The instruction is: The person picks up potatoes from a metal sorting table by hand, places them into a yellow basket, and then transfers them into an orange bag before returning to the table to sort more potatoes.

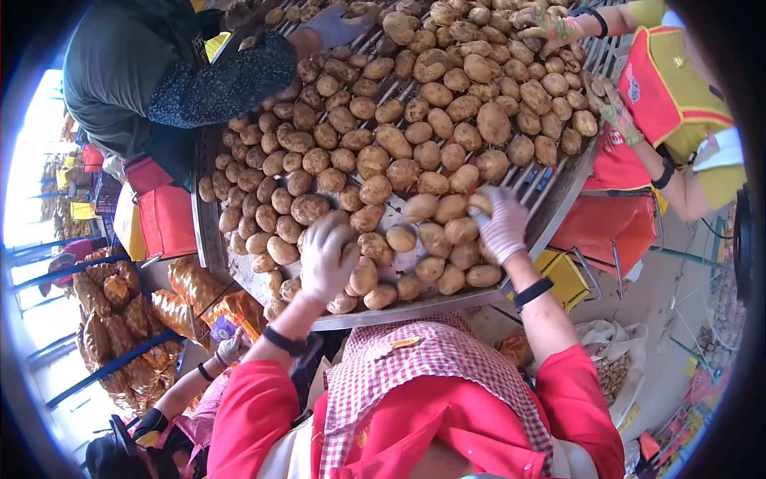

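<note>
Dozens of brown, dusty, oval potatoes (399, 152) cover a grey metal sorting desk of parallel rollers (550, 180), packed skin to skin from the near rim to the far end. The person's left hand (325, 257), in a pale knitted glove, lies palm down on the heap near the front edge — its fingers (339, 231) are spread and curved over a large round potato (311, 209) just beyond them, touching it, though whether they truly grip it cannot be told. The right hand (501, 225), gloved the same way, rests on the pile further right; its fingers (488, 199) curl around a small tan potato (481, 203), which shows partly between them at the fingertips. A black wristband sits on each forearm, and red sleeves run back to a red-and-white checked apron (431, 363).

Across the desk, a person in a dark speckled sleeve (223, 84) reaches in from the far left. A person in a red and yellow vest (666, 88) works the far right side with patterned gloves. Orange mesh sacks of potatoes (120, 319) lie stacked on the floor below left.
</note>
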